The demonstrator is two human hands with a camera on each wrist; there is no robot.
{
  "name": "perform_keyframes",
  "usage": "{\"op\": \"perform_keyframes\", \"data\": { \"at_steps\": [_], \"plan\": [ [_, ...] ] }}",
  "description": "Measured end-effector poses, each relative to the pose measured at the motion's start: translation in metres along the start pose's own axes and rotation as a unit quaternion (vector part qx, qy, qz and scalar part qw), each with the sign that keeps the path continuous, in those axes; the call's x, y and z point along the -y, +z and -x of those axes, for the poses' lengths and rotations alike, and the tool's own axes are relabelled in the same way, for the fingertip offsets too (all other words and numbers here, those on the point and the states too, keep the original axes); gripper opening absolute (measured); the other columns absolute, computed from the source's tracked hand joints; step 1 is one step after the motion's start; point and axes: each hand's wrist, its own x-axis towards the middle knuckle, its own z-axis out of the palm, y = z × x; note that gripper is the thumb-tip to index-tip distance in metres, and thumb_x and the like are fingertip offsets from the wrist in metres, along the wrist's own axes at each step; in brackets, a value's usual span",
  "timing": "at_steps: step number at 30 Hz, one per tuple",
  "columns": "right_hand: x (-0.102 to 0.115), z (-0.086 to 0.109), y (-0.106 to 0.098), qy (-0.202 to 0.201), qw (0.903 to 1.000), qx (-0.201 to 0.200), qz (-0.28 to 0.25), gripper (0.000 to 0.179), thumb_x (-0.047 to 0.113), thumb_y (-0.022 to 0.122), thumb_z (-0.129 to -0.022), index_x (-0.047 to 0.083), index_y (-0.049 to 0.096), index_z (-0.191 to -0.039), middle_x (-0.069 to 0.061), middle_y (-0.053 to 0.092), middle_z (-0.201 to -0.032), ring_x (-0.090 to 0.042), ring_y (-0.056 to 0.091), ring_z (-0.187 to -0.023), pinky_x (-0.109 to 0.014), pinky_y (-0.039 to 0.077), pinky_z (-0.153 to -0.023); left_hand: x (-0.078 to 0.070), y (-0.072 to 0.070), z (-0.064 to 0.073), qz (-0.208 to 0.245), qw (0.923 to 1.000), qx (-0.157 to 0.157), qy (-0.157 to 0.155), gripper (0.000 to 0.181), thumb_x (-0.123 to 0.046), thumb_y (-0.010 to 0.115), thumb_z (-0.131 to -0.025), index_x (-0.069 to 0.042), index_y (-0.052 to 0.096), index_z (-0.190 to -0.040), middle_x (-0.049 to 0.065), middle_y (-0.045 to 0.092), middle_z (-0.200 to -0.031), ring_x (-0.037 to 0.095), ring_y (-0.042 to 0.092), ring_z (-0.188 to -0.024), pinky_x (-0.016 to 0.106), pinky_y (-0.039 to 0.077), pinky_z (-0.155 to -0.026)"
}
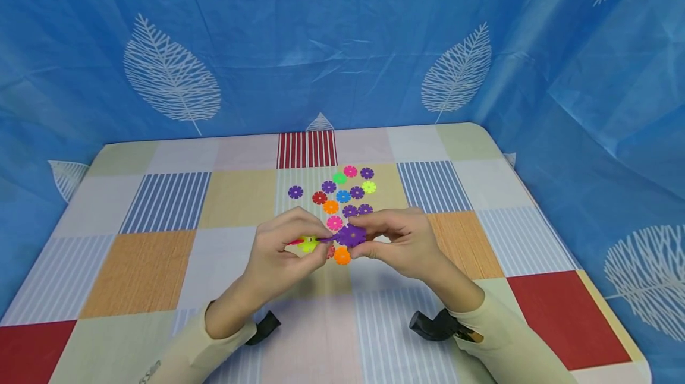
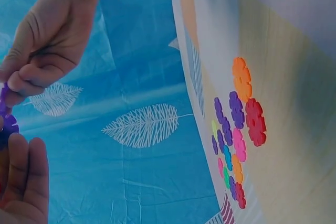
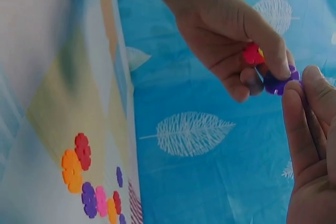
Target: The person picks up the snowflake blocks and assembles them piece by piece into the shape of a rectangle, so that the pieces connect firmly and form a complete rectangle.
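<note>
Above the table, my left hand [image 1: 286, 247] pinches a small joined group of plastic snowflake discs; a yellow-green disc [image 1: 307, 245] and a bit of a red one [image 3: 253, 54] show among its fingers. Facing it, my right hand [image 1: 404, 240] pinches a purple snowflake disc [image 1: 351, 235] between thumb and fingers. That disc meets another purple one, seen edge-on, at the left fingertips. Whether their slots are fully joined is hard to tell. Fingers cover part of the held discs in both wrist views.
Loose discs lie flat beyond and below the hands: several purple ones [image 1: 295, 192], an orange disc [image 1: 342, 255], a pink disc [image 1: 334, 223], a blue disc [image 1: 343, 196] and a green disc [image 1: 339, 178]. A patchwork cloth [image 1: 144, 271] covers the table. Blue curtains [image 1: 332, 45] hang behind and at the sides.
</note>
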Motion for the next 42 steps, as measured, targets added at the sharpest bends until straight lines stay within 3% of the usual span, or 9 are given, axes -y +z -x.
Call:
{"op": "perform_keyframes", "data": {
  "at_steps": [4, 10, 16, 24, 28, 35, 42],
  "plan": [
    [0.003, -0.001, 0.003, -0.017, 0.9998, -0.014, 0.002, 0.037, 0.013, 0.079, -0.079, -0.009, 0.069, -0.107, -0.020, 0.071, -0.091, -0.021, 0.071, -0.074, -0.032, 0.058, -0.062, -0.001, 0.001, -0.001, 0.005, 1.0000, 0.000, 0.007, 0.015, 0.004, 0.072, -0.076, -0.005, 0.072, -0.089, 0.004, 0.067, -0.084, 0.017, 0.064, -0.077, 0.025, 0.056, -0.071],
    [0.003, 0.000, 0.006, -0.011, 0.9993, -0.036, 0.004, 0.036, 0.013, 0.080, -0.078, -0.009, 0.068, -0.104, -0.020, 0.071, -0.088, -0.022, 0.071, -0.074, -0.032, 0.058, -0.061, -0.002, 0.001, 0.000, 0.025, 0.9996, -0.007, 0.012, 0.011, 0.003, 0.072, -0.078, -0.003, 0.071, -0.088, 0.006, 0.067, -0.083, 0.019, 0.065, -0.076, 0.025, 0.056, -0.069],
    [0.002, 0.001, 0.010, 0.006, 0.9985, -0.053, -0.013, 0.036, 0.014, 0.081, -0.076, -0.009, 0.068, -0.101, -0.019, 0.070, -0.084, -0.021, 0.071, -0.073, -0.033, 0.058, -0.059, -0.002, 0.001, -0.001, 0.026, 0.9994, -0.011, 0.019, 0.005, -0.003, 0.071, -0.083, -0.002, 0.071, -0.088, 0.007, 0.067, -0.084, 0.019, 0.065, -0.076, 0.026, 0.057, -0.067],
    [0.002, 0.004, 0.015, 0.051, 0.9956, -0.065, -0.042, 0.037, 0.018, 0.080, -0.076, -0.008, 0.068, -0.099, -0.017, 0.071, -0.082, -0.018, 0.071, -0.072, -0.034, 0.057, -0.053, -0.003, 0.003, -0.001, 0.034, 0.9989, -0.004, 0.031, 0.008, 0.003, 0.072, -0.079, -0.002, 0.069, -0.085, 0.008, 0.067, -0.085, 0.020, 0.066, -0.076, 0.026, 0.057, -0.067],
    [0.003, 0.005, 0.018, 0.058, 0.9936, -0.072, -0.065, 0.036, 0.017, 0.080, -0.075, -0.008, 0.068, -0.097, -0.017, 0.071, -0.082, -0.018, 0.071, -0.072, -0.035, 0.057, -0.053, -0.004, 0.004, -0.001, 0.039, 0.9986, 0.000, 0.036, 0.003, -0.002, 0.071, -0.085, -0.001, 0.068, -0.084, 0.009, 0.066, -0.085, 0.020, 0.066, -0.076, 0.026, 0.057, -0.067],
    [0.005, 0.003, 0.022, 0.036, 0.9934, -0.075, -0.079, 0.031, 0.013, 0.080, -0.076, -0.009, 0.067, -0.093, -0.020, 0.070, -0.081, -0.019, 0.071, -0.074, -0.034, 0.057, -0.055, -0.005, 0.005, -0.002, 0.050, 0.9968, 0.010, 0.062, 0.009, -0.005, 0.067, -0.091, 0.003, 0.070, -0.089, 0.012, 0.066, -0.086, 0.022, 0.066, -0.076, 0.026, 0.057, -0.068],
    [0.005, 0.005, 0.024, 0.025, 0.9927, -0.083, -0.084, 0.030, 0.012, 0.080, -0.076, -0.009, 0.068, -0.093, -0.021, 0.070, -0.081, -0.019, 0.072, -0.074, -0.034, 0.058, -0.056, -0.007, 0.005, -0.002, 0.048, 0.9972, 0.019, 0.055, 0.005, -0.002, 0.069, -0.089, 0.003, 0.070, -0.089, 0.012, 0.067, -0.087, 0.022, 0.066, -0.078, 0.027, 0.058, -0.070]
  ]
}}
